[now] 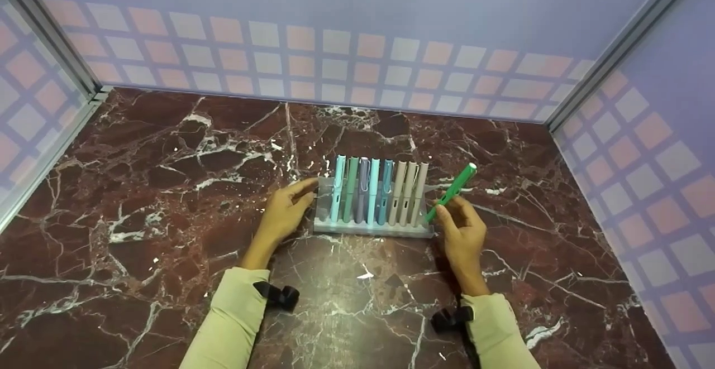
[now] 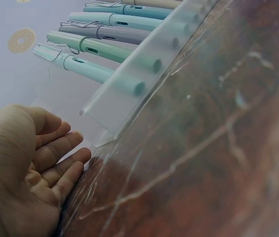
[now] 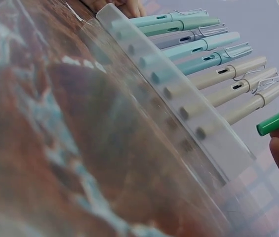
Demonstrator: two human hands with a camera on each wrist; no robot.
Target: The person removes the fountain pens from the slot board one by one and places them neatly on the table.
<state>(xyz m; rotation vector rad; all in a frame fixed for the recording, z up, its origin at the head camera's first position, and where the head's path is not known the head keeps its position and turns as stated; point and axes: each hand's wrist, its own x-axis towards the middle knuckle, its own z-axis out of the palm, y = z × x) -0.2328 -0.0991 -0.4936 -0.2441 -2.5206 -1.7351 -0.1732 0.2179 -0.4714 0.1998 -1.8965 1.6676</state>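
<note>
Your right hand (image 1: 462, 234) clamped a slim glossy bright-green pen (image 1: 460, 181) between thumb and fingers, its long axis slanting, white-tipped end up, rightward and away from you, beside the right end of a frosted plastic rack (image 1: 374, 231). Your left hand (image 1: 281, 214), fingers loosely bent, lay by its left end. Eight capped pens (image 1: 373, 190) stood inside.
</note>
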